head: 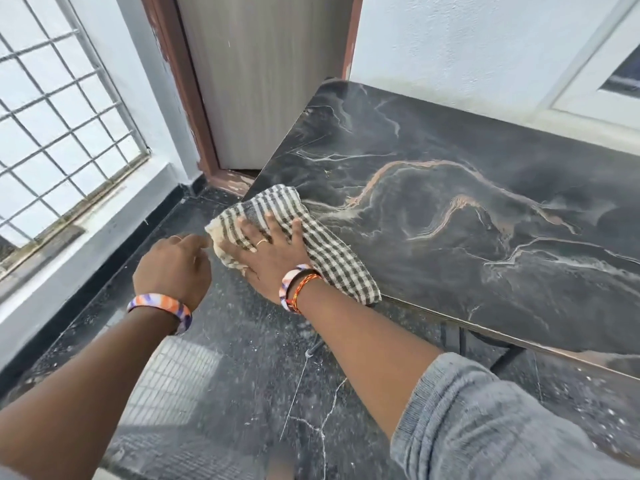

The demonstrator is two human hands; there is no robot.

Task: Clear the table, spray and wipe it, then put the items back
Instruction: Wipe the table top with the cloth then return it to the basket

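You are in a home, in a narrow spot by a doorway.

Ahead of you a pale door (263,74) sits in a brown frame (180,84) with chipped paint, set in a plain white wall (467,39). To your left a window (59,126) carries a metal grille above a painted sill. The floor (249,368) is dark polished stone with white flecks and a black skirting along the wall. At your right stands a table (450,188) with a dark marble-look top, pushed close to the wall under a second white window frame (595,81).
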